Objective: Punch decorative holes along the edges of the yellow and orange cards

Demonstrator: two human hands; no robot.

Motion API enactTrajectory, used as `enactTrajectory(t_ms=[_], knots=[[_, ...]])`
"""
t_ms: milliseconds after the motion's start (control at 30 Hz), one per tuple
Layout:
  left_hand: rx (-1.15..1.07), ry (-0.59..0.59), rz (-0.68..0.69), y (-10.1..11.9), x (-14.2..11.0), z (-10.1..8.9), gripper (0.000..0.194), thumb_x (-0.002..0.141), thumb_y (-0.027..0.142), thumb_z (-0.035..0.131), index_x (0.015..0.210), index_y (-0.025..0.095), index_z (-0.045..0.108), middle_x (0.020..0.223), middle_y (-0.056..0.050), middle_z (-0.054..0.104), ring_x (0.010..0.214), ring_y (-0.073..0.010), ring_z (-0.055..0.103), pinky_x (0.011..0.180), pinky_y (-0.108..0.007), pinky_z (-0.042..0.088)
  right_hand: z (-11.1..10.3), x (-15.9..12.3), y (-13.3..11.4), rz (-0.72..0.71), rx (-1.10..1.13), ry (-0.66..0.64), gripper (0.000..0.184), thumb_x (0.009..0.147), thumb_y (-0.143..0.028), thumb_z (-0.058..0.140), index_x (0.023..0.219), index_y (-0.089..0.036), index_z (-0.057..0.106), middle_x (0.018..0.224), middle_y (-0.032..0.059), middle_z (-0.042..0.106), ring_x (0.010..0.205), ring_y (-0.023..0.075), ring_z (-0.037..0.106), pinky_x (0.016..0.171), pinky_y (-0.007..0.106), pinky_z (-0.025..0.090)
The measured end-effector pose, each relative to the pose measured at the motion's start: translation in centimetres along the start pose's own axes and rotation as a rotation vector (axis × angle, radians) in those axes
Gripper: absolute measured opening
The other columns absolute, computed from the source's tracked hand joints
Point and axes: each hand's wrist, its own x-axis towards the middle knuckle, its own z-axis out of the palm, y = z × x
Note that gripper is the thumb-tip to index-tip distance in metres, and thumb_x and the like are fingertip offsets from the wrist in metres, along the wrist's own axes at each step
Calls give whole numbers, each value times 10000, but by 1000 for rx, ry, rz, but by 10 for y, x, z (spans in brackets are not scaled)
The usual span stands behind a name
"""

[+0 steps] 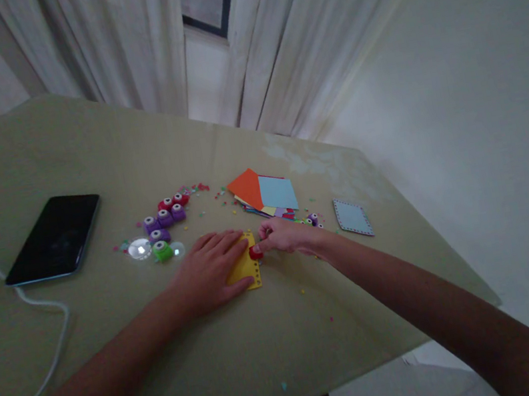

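Observation:
My left hand (215,266) lies flat with its fingers spread, pressing a yellow paper card (242,270) onto the table. A row of punched holes runs down the card's right edge. At that edge, my right hand (281,236) is closed on a small red craft punch (255,252), its thumb on top. More small punches lie left of the card: a green one (162,251), several purple ones (164,218) and red ones (179,199). Others sit partly hidden behind my right wrist (313,219).
Stacked coloured papers (278,192) lie beyond my hands. A light blue card (353,217) with a punched border is at the right. A black tablet (54,238) and white cable (53,302) occupy the left. Clear round lids (140,248) and paper confetti (200,187) are scattered about.

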Motion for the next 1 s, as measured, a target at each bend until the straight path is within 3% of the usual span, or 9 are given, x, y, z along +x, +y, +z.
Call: enactTrajectory(t_ms=[100, 233, 500, 567, 733, 867, 1000], knots=[[15, -1, -7, 1, 0, -1, 608, 994, 533, 632, 1512, 216, 596, 1618, -148, 571, 1471, -356, 539, 1235, -543, 360, -1, -4, 0, 4, 70, -10, 392, 713, -389, 942, 836, -217, 612, 684, -74, 524, 579, 100, 422, 517, 228, 258], [29, -12, -12, 2, 0, -2, 629, 991, 524, 634, 1539, 218, 582, 1620, -137, 574, 1473, -342, 540, 1239, -534, 356, 0, -16, 3, -68, 165, -35, 340, 783, -414, 899, 996, -220, 717, 667, -83, 504, 565, 100, 392, 523, 222, 271], [33, -20, -20, 2, 0, -2, 654, 1010, 585, 597, 1545, 209, 580, 1644, -150, 545, 1487, -347, 529, 1248, -544, 350, 5, -37, 19, -185, 167, 61, 194, 888, -334, 728, 1014, -205, 801, 737, -35, 578, 590, 103, 420, 550, 217, 307], [32, -20, -21, 1, 0, -1, 657, 1012, 594, 592, 1553, 222, 572, 1650, -148, 539, 1498, -340, 520, 1256, -535, 341, -4, -42, 30, -171, 111, 143, 177, 874, -323, 720, 982, -215, 810, 703, -30, 580, 568, 113, 417, 546, 230, 316], [31, -24, -16, 2, 1, -1, 671, 1000, 582, 613, 1565, 224, 560, 1654, -150, 535, 1518, -335, 505, 1281, -540, 314, -30, -53, 53, -143, -21, 536, 104, 799, -244, 756, 900, -230, 770, 633, -41, 486, 592, 157, 436, 586, 272, 333], [38, -20, -12, 3, 1, -2, 662, 1000, 578, 616, 1550, 212, 573, 1647, -156, 542, 1506, -340, 516, 1281, -546, 321, -19, -42, 29, -305, -101, 584, 117, 882, -225, 714, 988, -218, 762, 769, -12, 588, 705, 166, 528, 702, 290, 415], [33, -1, 19, 2, 1, -1, 642, 997, 560, 621, 1535, 212, 582, 1616, -154, 573, 1486, -347, 535, 1280, -553, 325, 14, -4, -27, -533, -174, 492, 110, 971, -190, 675, 1055, -185, 746, 942, 21, 680, 798, 153, 591, 804, 284, 475]])
